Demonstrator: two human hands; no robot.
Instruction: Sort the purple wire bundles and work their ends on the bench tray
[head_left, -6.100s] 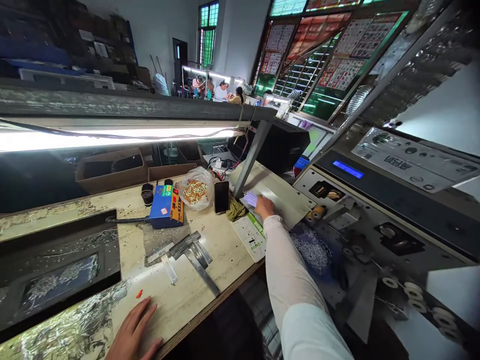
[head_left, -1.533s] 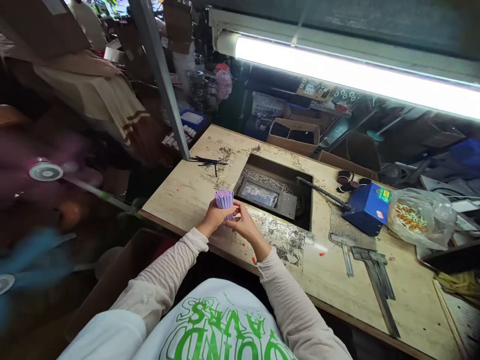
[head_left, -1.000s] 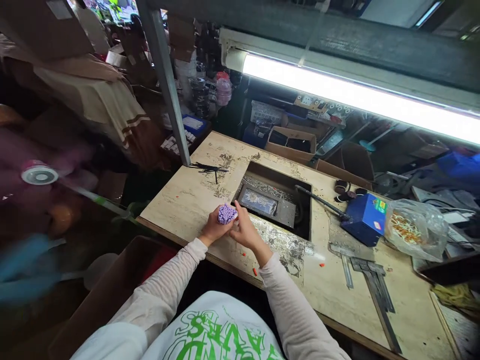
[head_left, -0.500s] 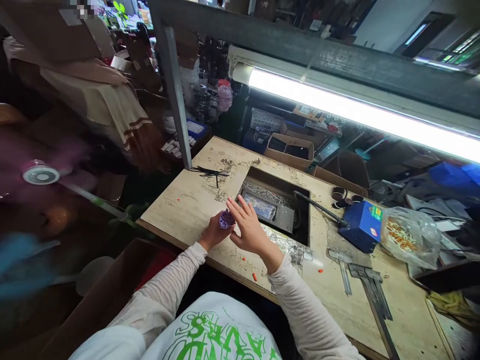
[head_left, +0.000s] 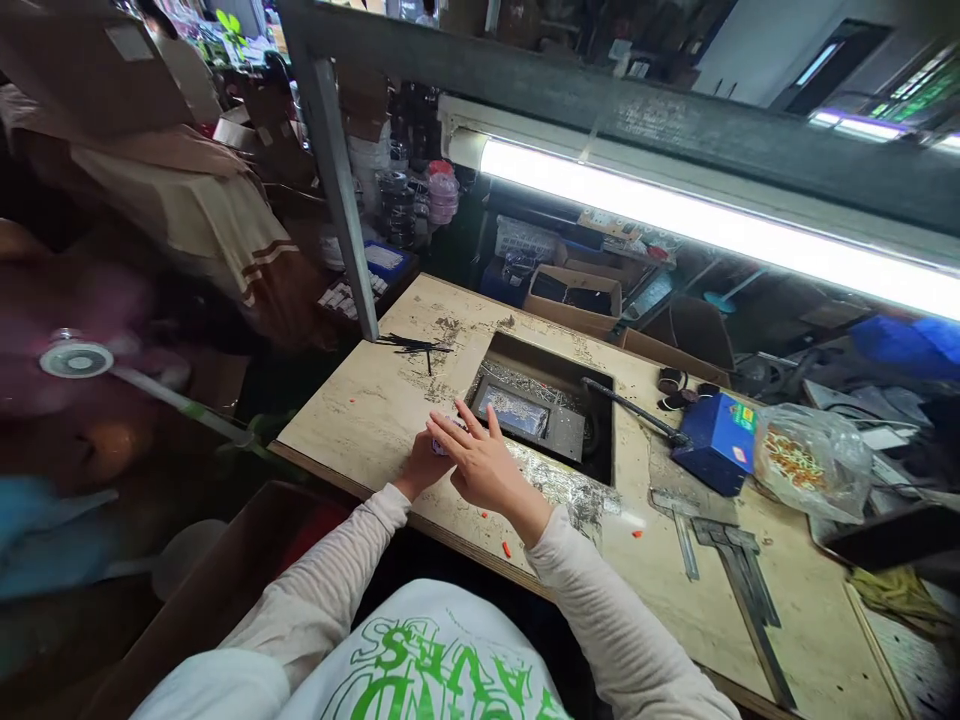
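- Purple strips (head_left: 437,447), bundled: gripping them in the left hand (head_left: 421,468), wrapping its fingers closely round the side, showing just a small part of the bundle
- Holding the right hand (head_left: 486,468) open and slanted over the top, stretching its fingers straight and apart, gripping nothing visible; not making out contact or a gap between palm and bundle
- Having both hands together over the near part of the worktop (head_left: 334,425)
- Facing a sunken tray (head_left: 568,433) just beyond the right hand, scattered with small bits
- Seeing thin black strips (head_left: 412,345) in a loose pile near the metal post (head_left: 349,205)
- Spotting small orange pieces (head_left: 506,549) near the front edge
- Finding, over to the right, a blue box (head_left: 712,445), a plastic bag (head_left: 814,465) of orange and pale rings just beside it, and overlapping metal bars (head_left: 742,590) nearer the front
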